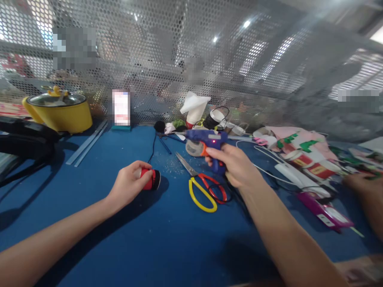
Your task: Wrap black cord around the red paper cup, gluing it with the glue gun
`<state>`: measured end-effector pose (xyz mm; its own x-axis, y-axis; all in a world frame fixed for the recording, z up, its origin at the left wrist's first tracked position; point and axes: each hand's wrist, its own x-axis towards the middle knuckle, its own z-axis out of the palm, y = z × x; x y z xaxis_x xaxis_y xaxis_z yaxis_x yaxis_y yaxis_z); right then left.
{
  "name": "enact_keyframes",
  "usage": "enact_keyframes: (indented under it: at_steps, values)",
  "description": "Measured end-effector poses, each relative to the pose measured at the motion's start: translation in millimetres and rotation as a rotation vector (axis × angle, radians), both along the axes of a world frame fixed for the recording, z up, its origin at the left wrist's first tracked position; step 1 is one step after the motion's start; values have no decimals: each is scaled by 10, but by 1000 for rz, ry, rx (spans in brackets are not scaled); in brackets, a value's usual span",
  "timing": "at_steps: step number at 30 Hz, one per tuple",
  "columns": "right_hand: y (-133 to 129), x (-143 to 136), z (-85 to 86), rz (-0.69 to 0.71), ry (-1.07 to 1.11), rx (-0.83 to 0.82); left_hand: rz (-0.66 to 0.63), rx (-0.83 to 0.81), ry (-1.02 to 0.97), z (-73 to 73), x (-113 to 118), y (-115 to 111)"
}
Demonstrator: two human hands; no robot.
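on the blue surface (pixel 167 247), your left hand (pixel 128 181) pinches the red cup (pixel 155 179), its long axis crosswise, black-banded end facing right. your right hand (pixel 237 165), fingers wrapped, grips the blue glue gun (pixel 209 137) near the scissors (pixel 194 174), nozzle pointing left.

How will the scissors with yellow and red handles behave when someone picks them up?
The scissors are probably stiff; their blades look metal. They may swing at the pivot, since the handles are spread. A black cord loops across the red handle, so it might catch.
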<state>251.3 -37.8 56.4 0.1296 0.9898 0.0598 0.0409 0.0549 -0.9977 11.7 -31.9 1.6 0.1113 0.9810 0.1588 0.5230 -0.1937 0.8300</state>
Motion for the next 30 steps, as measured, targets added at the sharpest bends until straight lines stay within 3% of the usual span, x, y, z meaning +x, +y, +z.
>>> enact_keyframes:
  at_steps: [2,6,10,16,21,22,24,26,28,30]
  values:
    - [233,97,64,-39,-53,16,-5,-6,-2,4,-2,-5]
    - [661,292,120,-74,-61,-187,-6,-20,-27,33,-1,-33]
    - [851,379,68,-74,-98,-310,-13,-1,-4,81,-4,-56]
    - [733,446,119,-127,-280,-317,-18,67,14,110,-33,-60]
    - [384,363,346,-302,-483,-57,-46,121,-18,117,-26,-99]
    - [308,271,356,-279,-579,111,-55,137,-24,118,-20,-109]
    - [189,11,297,-166,-612,181,-76,186,-13,121,-7,-130]
    - [139,-302,136,71,-604,129,-100,250,13,129,3,-153]
    - [152,-590,-70,422,-483,-30,-120,306,44,140,6,-175]
    - [189,-794,-245,577,-255,-105,-137,343,67,146,2,-191]
